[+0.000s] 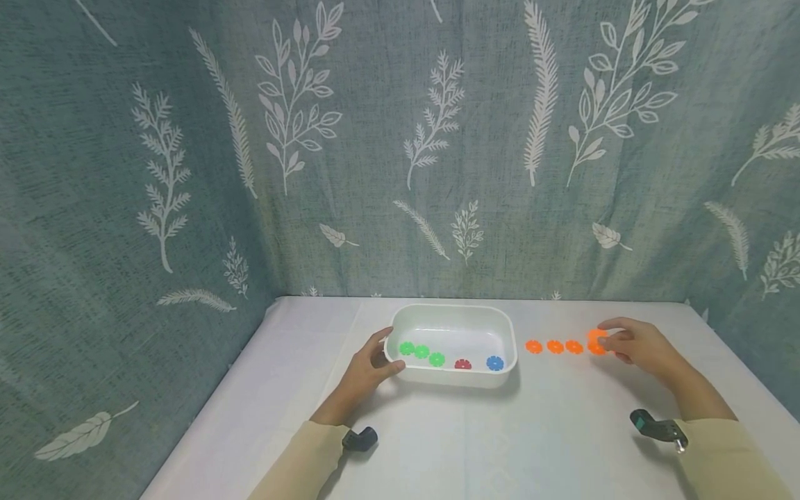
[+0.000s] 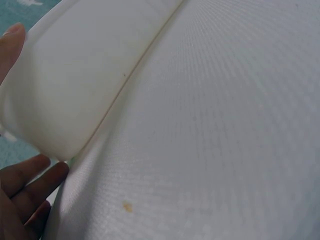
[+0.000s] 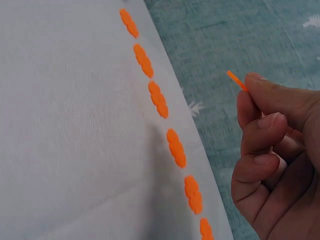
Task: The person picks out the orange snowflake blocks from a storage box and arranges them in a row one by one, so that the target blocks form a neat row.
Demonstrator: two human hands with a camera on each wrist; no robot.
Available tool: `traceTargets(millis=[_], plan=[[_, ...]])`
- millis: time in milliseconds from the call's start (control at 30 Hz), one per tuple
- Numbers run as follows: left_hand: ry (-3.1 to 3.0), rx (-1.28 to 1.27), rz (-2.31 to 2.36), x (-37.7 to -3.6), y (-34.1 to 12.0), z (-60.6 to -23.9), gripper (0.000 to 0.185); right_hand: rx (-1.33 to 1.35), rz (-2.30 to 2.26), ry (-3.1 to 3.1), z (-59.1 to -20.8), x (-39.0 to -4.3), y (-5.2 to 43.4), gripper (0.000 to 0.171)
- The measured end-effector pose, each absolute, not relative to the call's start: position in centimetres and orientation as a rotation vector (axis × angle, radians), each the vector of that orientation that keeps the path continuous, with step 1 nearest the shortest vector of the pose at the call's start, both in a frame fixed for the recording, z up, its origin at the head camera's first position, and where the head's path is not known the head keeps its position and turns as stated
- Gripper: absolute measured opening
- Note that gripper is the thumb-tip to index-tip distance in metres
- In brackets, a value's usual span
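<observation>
My left hand grips the left end of a white plastic tub, with the thumb at the near rim and the fingers around the side. Inside the tub lie green notched discs, a red one and a blue one. Off to the tub's right, my right hand pinches an orange notched disc between thumb and forefinger, raised above the table. Beneath it runs a row of several orange discs lying flat. The right hand's other fingers are curled.
A white cloth covers the table. Behind and on both sides hangs a green curtain with white leaf prints. Dark wrist cameras sit on both sleeves, close above the table.
</observation>
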State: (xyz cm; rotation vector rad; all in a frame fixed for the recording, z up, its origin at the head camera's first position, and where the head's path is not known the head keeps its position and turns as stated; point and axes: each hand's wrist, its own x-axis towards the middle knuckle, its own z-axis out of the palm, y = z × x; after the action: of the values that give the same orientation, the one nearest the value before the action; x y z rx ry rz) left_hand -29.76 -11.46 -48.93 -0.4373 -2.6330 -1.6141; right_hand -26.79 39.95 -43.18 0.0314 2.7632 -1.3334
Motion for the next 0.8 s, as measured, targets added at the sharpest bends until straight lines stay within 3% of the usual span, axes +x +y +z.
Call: traceTargets(millis=[533,800], plan=[[-2.616,-0.447,-1.628,-30.3,-10.9,-49.0,0.074,0.078,-1.318,2.841,-43.7,-26.5,44.3,0.058],[-2.611,-0.461,-1.633,-30.4,-10.8,-49.0,0.074,0.196,-1.303,2.844,-44.4,-26.2,46.7,0.066]])
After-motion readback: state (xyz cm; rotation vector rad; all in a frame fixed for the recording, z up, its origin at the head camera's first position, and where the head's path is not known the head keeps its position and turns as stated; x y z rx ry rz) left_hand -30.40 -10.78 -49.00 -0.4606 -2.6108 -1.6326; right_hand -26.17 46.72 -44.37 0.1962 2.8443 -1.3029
